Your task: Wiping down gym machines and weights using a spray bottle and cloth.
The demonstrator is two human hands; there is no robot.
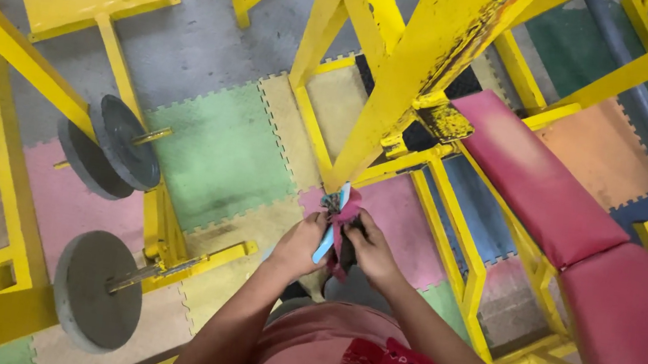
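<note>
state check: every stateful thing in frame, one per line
left hand: fingers closed on the cloth
right hand: fingers closed on the cloth
cloth: bunched, held against the yellow post
blue strip: upright between the hands
weight plates: racked on pegs
red bench: unoccupied

yellow post (402, 84) close ahead of hands; red bench (553, 194) right; weight plates (118, 144) left, open mats between

We can't tell what the cloth bundle (344, 230) is: left hand (301, 245) and right hand (371, 254) cover most of it, and the blue strip's (332, 228) lower end is hidden too. Red bench (581, 238) runs off the right edge. Lower weight plate (95, 290) partly behind the yellow frame (18, 54).
</note>
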